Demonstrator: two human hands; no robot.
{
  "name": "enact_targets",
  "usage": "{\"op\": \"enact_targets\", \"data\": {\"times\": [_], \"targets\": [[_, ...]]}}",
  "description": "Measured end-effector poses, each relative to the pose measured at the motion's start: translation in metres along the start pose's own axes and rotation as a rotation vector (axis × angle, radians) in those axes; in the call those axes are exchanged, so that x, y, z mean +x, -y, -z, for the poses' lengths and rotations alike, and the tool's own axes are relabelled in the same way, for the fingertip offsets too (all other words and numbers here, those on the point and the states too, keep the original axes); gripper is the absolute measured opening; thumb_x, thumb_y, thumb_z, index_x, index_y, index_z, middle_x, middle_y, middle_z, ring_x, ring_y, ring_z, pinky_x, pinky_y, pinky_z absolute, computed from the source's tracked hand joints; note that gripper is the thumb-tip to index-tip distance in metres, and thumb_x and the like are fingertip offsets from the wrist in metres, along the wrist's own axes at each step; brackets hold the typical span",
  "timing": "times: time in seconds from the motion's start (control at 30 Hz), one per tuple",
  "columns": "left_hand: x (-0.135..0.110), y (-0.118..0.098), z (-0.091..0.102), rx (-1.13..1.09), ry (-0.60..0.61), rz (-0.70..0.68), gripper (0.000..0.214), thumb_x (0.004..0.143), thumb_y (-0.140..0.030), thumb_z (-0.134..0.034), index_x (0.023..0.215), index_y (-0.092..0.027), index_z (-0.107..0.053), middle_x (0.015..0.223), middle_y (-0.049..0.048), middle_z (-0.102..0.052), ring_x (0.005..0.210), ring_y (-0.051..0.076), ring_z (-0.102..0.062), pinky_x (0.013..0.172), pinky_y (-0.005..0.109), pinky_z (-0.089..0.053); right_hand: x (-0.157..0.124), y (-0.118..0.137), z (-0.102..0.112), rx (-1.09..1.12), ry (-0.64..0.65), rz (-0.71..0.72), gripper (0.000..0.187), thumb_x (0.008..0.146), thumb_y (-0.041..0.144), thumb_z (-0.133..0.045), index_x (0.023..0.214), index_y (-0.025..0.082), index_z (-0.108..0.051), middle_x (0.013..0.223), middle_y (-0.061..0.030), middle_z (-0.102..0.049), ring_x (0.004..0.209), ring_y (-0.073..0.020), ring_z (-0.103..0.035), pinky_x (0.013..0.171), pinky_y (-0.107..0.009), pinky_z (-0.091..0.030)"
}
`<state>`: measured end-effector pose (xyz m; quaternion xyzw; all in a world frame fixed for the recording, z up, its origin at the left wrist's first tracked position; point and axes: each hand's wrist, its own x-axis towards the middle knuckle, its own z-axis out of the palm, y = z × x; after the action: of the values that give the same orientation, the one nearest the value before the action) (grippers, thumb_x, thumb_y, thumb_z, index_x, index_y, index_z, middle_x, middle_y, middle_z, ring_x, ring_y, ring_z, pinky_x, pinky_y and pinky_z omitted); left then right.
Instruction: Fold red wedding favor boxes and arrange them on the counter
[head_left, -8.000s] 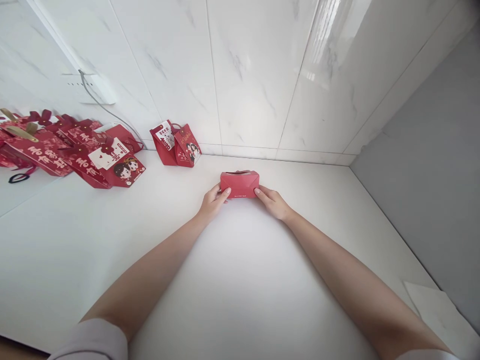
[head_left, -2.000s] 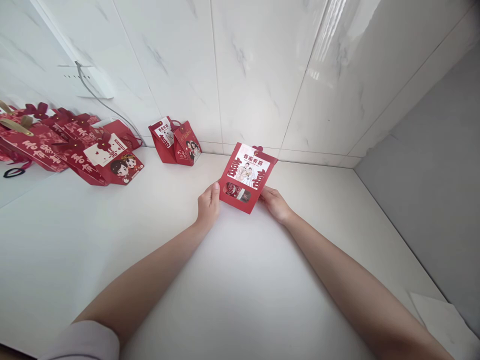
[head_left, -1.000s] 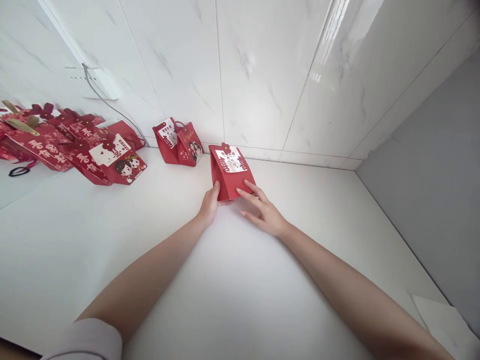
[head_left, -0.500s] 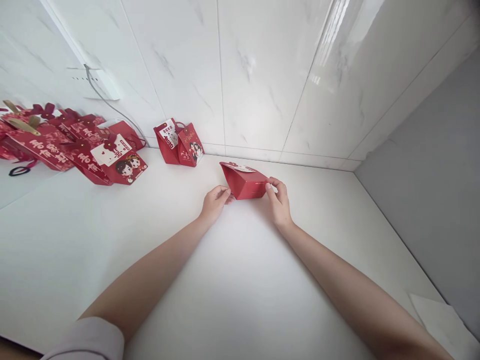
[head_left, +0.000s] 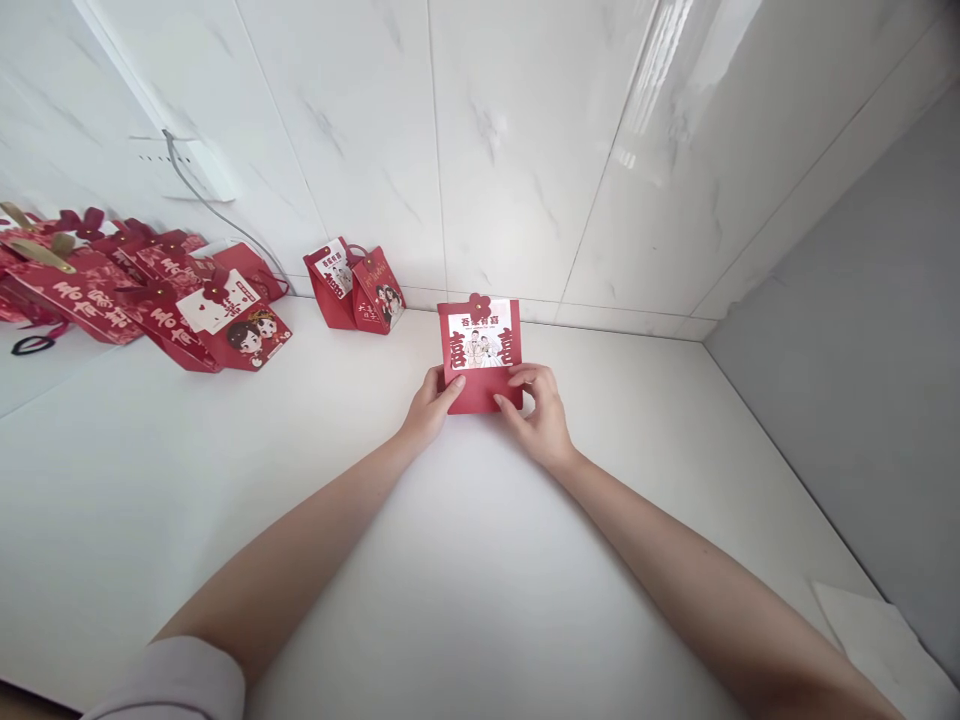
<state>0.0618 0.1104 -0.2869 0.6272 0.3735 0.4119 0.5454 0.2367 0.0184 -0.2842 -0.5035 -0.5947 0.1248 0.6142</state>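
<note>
A red gift box [head_left: 484, 390] stands on the white tabletop, its front toward me. That front carries a white label with a printed couple and a dark red flower on top. My left hand [head_left: 433, 405] grips its lower left edge, thumb on the front, other fingers hidden behind. At the lower right, my right hand [head_left: 540, 415] is curved with thumb and fingertips apart, over or touching the front face. I cannot see whether any of its fingers reach behind the box.
Another red gift box [head_left: 356, 290] stands by the marbled wall [head_left: 510, 150]. Several red boxes with ribbons [head_left: 180, 310] crowd the left. A grey cable [head_left: 217, 210] hangs from a wall socket. White paper [head_left: 870, 630] lies at the lower right.
The red box has turned from showing its side to showing its labelled front. My left thumb has come onto it, and my right hand has loosened and shifted slightly left.
</note>
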Motion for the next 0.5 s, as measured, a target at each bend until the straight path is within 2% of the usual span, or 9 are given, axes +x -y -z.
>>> {"op": "enact_targets", "data": {"times": [0.07, 0.13, 0.2, 0.27, 0.3, 0.37, 0.43, 0.5], "targets": [[-0.001, -0.001, 0.0, 0.006, 0.038, -0.005, 0.049, 0.087, -0.054, -0.059, 0.123, -0.021, -0.055, 0.133, 0.0081, -0.06, 0.122, 0.026, -0.057, 0.103, 0.039, -0.046, 0.0, -0.002, 0.0, 0.079, -0.071, -0.083, 0.038, 0.087, 0.042, -0.064, 0.118, 0.029, -0.047, 0.14, -0.0093, -0.042, 0.123, -0.0245, -0.051, 0.094, -0.042, -0.052], [-0.002, -0.004, 0.0, 0.03, 0.08, 0.003, 0.049, 0.089, -0.055, -0.055, 0.127, -0.023, -0.054, 0.134, 0.0072, -0.06, 0.123, 0.026, -0.056, 0.105, 0.04, -0.045, 0.003, -0.007, 0.001, 0.121, -0.071, -0.189, 0.058, 0.086, 0.047, -0.065, 0.134, 0.032, -0.037, 0.154, -0.0077, -0.029, 0.131, -0.0246, -0.045, 0.102, -0.043, -0.048], [-0.004, -0.007, 0.0, 0.049, 0.092, 0.012, 0.05, 0.091, -0.056, -0.05, 0.129, -0.023, -0.055, 0.134, 0.0065, -0.06, 0.122, 0.026, -0.057, 0.105, 0.039, -0.045, 0.006, -0.013, 0.004, 0.172, 0.033, -0.326, 0.068, 0.087, 0.052, -0.062, 0.144, 0.032, -0.03, 0.155, -0.0062, -0.032, 0.136, -0.0252, -0.041, 0.111, -0.045, -0.039], [-0.004, -0.011, 0.001, 0.045, 0.084, 0.018, 0.052, 0.091, -0.056, -0.048, 0.131, -0.024, -0.055, 0.131, 0.006, -0.062, 0.118, 0.025, -0.058, 0.1, 0.036, -0.048, 0.009, -0.018, 0.008, 0.257, 0.154, -0.459, 0.07, 0.09, 0.058, -0.055, 0.149, 0.032, -0.028, 0.148, -0.0053, -0.044, 0.136, -0.0253, -0.042, 0.114, -0.045, -0.035], [-0.004, -0.013, 0.002, 0.042, 0.083, 0.025, 0.053, 0.091, -0.056, -0.049, 0.133, -0.024, -0.055, 0.13, 0.0059, -0.063, 0.115, 0.025, -0.06, 0.093, 0.034, -0.052, 0.011, -0.019, 0.01, 0.304, 0.192, -0.506, 0.07, 0.091, 0.059, -0.052, 0.15, 0.032, -0.027, 0.145, -0.0048, -0.049, 0.135, -0.0252, -0.045, 0.114, -0.044, -0.035], [-0.004, -0.016, 0.003, 0.057, 0.092, 0.068, 0.057, 0.089, -0.056, -0.052, 0.138, -0.027, -0.051, 0.122, 0.0059, -0.066, 0.099, 0.022, -0.066, 0.07, 0.028, -0.056, 0.013, -0.021, 0.014, 0.383, 0.212, -0.554, 0.073, 0.091, 0.06, -0.05, 0.153, 0.032, -0.023, 0.142, -0.0038, -0.053, 0.132, -0.0249, -0.049, 0.114, -0.043, -0.036], [-0.002, -0.02, 0.005, 0.092, 0.108, 0.137, 0.062, 0.087, -0.057, -0.052, 0.142, -0.029, -0.046, 0.108, 0.0055, -0.069, 0.074, 0.018, -0.066, 0.046, 0.023, -0.048, 0.016, -0.02, 0.017, 0.451, 0.21, -0.601, 0.079, 0.091, 0.058, -0.052, 0.155, 0.032, -0.015, 0.142, -0.0029, -0.054, 0.13, -0.0251, -0.051, 0.113, -0.043, -0.036], [0.001, -0.022, 0.007, 0.109, 0.131, 0.193, 0.064, 0.087, -0.058, -0.05, 0.144, -0.031, -0.043, 0.095, 0.0044, -0.07, 0.058, 0.014, -0.061, 0.035, 0.021, -0.036, 0.017, -0.02, 0.019, 0.499, 0.219, -0.671, 0.081, 0.09, 0.057, -0.053, 0.156, 0.034, -0.01, 0.14, -0.0025, -0.056, 0.128, -0.026, -0.054, 0.111, -0.046, -0.039]]}}
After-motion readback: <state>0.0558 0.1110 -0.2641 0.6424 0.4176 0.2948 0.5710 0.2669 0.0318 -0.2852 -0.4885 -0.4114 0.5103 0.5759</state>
